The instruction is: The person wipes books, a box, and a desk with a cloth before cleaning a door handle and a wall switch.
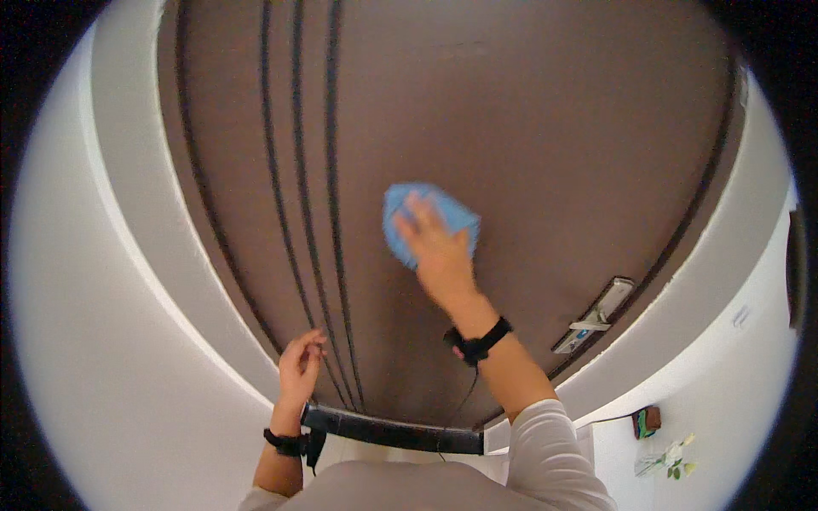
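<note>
A brown door (543, 160) with dark vertical grooves fills the view before me. My right hand (441, 255) lies spread on a blue cloth (461, 217), pressing it flat against the door's middle; the hand is slightly blurred. Low on the left, my left hand (303, 364) is raised beside the grooves near the door's edge, its fingers loosely curled and nothing in them. Black straps with small devices are on both wrists. The metal door handle plate with its lever (589, 326) is at the right, away from both hands.
A pale frame (690, 281) and white walls (115, 332) border the door on both sides. A dark threshold strip (396, 431) runs along its bottom. At the lower right are white flowers (674, 455) in a clear vase and a small brown box (649, 421) on a white surface.
</note>
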A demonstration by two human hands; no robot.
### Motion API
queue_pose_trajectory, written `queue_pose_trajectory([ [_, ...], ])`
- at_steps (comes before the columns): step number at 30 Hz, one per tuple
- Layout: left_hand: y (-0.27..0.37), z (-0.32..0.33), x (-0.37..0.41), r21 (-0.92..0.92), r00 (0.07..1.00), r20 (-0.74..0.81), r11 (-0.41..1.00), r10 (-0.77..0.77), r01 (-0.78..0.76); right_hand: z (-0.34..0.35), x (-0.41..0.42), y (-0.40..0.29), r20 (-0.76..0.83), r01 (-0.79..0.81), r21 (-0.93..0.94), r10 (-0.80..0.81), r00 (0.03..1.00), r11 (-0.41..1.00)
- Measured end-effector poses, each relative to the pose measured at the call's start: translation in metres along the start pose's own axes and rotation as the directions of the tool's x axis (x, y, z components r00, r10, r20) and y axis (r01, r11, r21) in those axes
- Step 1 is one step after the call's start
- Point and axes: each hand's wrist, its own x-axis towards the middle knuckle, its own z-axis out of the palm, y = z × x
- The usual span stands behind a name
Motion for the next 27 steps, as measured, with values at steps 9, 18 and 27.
queue_pose_trajectory([
  [9,-0.028,-0.050,0.011,-0.025,0.998,-0.056,1.000,-0.006,0.005,0.022,0.072,-0.037,-0.321,-0.164,0.034,0.166,0.932,0.986],
  [18,-0.050,-0.080,0.013,-0.020,0.991,-0.107,0.997,-0.081,0.079,0.126,-0.009,-0.096,0.335,0.343,0.006,-0.325,0.884,0.939],
  [27,-0.079,-0.082,0.005,-0.001,0.973,-0.154,0.985,-0.173,0.175,0.164,0.008,-0.104,0.363,0.331,-0.060,-0.288,0.886,0.942],
])
